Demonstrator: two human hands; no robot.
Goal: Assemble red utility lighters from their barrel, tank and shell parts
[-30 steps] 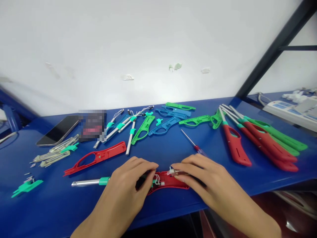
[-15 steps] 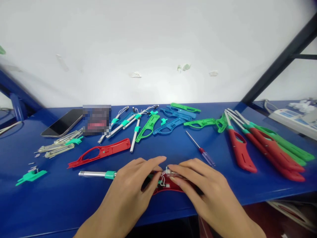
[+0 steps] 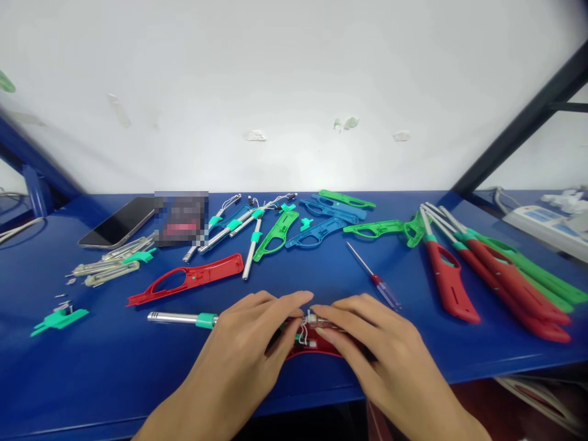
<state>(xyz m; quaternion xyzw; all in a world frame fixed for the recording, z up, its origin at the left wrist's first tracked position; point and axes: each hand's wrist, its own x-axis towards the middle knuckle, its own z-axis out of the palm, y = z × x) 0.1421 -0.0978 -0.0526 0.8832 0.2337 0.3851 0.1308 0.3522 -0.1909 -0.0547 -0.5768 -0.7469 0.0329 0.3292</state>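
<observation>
In the head view a red lighter handle half (image 3: 316, 350) lies at the table's front edge, under both my hands. My right hand (image 3: 383, 340) grips a clear fuel tank (image 3: 327, 323) between thumb and fingers over this shell. Beside the tank's white valve end, thumb and finger of my left hand (image 3: 255, 340) close on thin white wires (image 3: 304, 334); the exact pinch point is partly hidden. A metal lighter tube (image 3: 177, 317) with a green collar sticks out left from under my left hand. The fingers cover much of the shell's inside.
Beyond the hands lie a screwdriver (image 3: 374, 278), another red shell (image 3: 197, 277), blue shells (image 3: 316, 233) and green shells (image 3: 277, 236). Several whole red lighters (image 3: 452, 285) are at right. Clear tanks (image 3: 113, 272), a phone (image 3: 118, 222) and a green part (image 3: 59, 320) occupy the left.
The view has shifted slightly, so the table's contents sit a little differently in frame. Both hands keep nearly the same grip over the red shell, with only slight finger movement.
</observation>
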